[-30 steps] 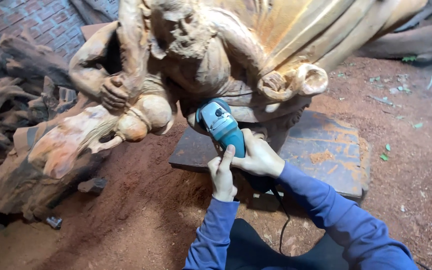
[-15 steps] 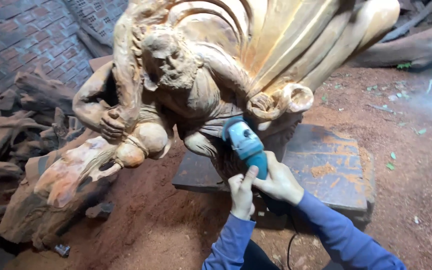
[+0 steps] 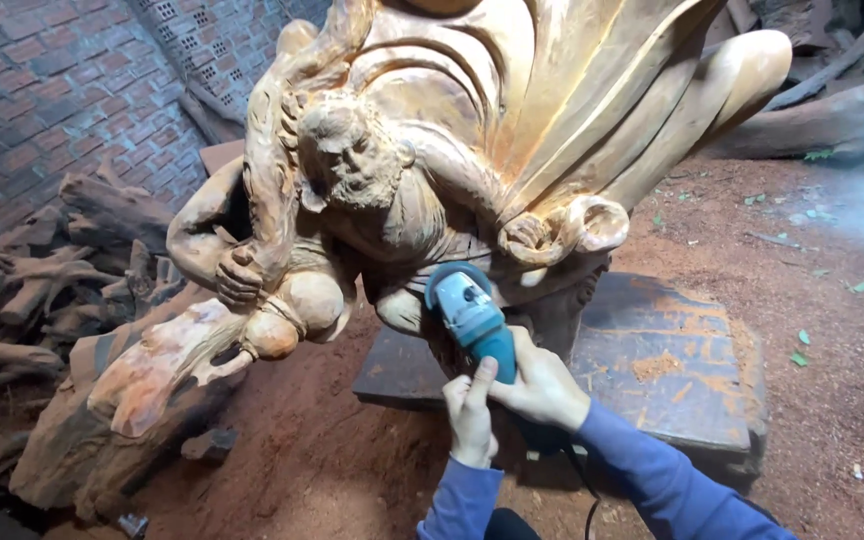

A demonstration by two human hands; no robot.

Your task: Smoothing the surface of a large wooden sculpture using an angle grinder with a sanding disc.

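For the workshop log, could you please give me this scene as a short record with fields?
Setting: red dirt floor, brick wall behind
Workpiece: large wooden statue of a bearded figure
Tool: teal angle grinder, head against the statue's lower part
Right hand: grips the grinder body
Left hand: steadies the grinder from below
Nearby: dark slab, gnarled roots
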